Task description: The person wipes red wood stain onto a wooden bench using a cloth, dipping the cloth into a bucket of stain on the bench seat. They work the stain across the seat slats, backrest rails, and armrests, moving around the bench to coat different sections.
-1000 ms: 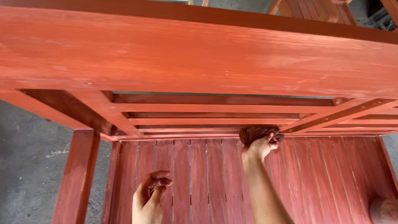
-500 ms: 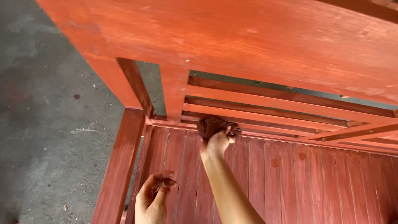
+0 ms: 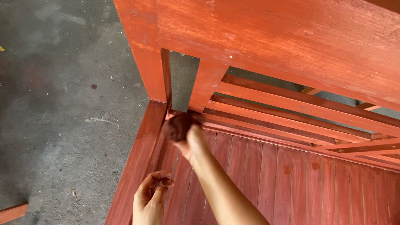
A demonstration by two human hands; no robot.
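A red-stained wooden bench (image 3: 291, 37) fills the view, seen from above its broad top rail. My right hand (image 3: 192, 141) reaches to the back left corner of the slatted seat and grips a dark, stain-soaked rag (image 3: 177, 126), pressing it against the lowest back slat by the corner post. My left hand (image 3: 151, 200) rests at the bottom of the view on the seat's left side rail (image 3: 137, 162), fingers curled over its edge, stained red at the tips.
Grey concrete floor (image 3: 62, 104) with stains and small debris lies to the left. A red wooden piece (image 3: 12, 211) pokes in at the bottom left. Horizontal back slats (image 3: 291, 112) run rightward under the top rail.
My right hand has slid the rag leftward along the bottom of the backrest into the left corner. The view has swung left with it. My left hand stays on the side rail.
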